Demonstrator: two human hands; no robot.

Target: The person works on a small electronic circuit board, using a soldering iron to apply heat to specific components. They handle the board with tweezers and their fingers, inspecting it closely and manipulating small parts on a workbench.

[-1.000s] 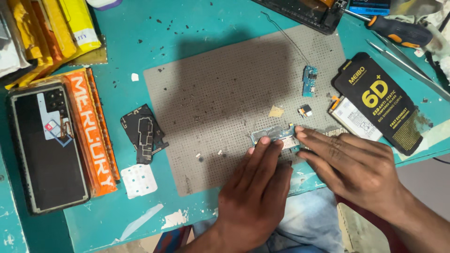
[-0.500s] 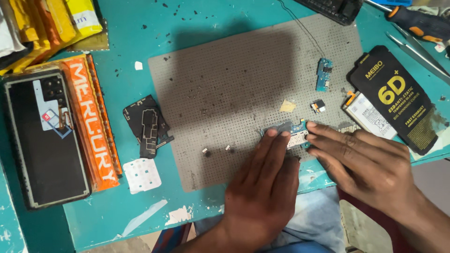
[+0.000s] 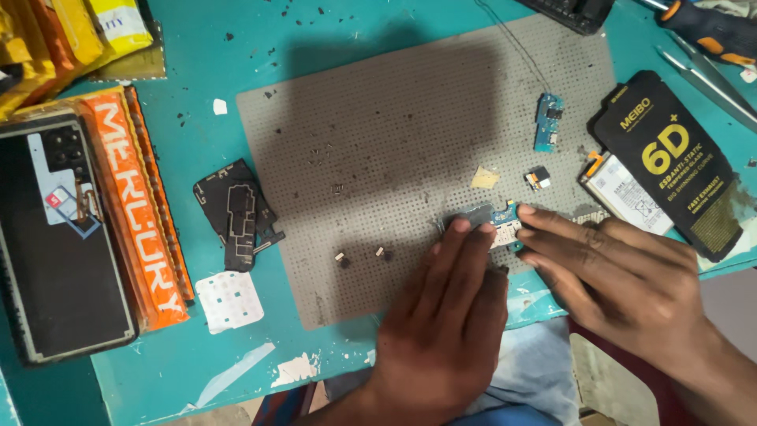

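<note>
A small blue and grey circuit board (image 3: 490,218) lies on the grey perforated mat (image 3: 378,118) near its front edge. My left hand (image 3: 445,308) lies flat with its fingertips pressing the board's left end. My right hand (image 3: 607,272) touches the board's right end with two fingertips. Both hands pin the board to the mat; neither lifts it. A smaller blue board (image 3: 548,122) and a tiny square part (image 3: 538,177) lie farther back on the mat.
A black inner phone cover (image 3: 236,213) and a white sticker sheet (image 3: 229,301) lie left of the mat. A dark phone (image 3: 59,237) sits on an orange box at far left. A black packet (image 3: 670,162), a battery (image 3: 623,197), tweezers and a screwdriver (image 3: 714,31) are at right.
The view has shifted slightly, so everything sits a little further right and up. Both hands stay on the small circuit board; my left fingers have crept a little along it.
</note>
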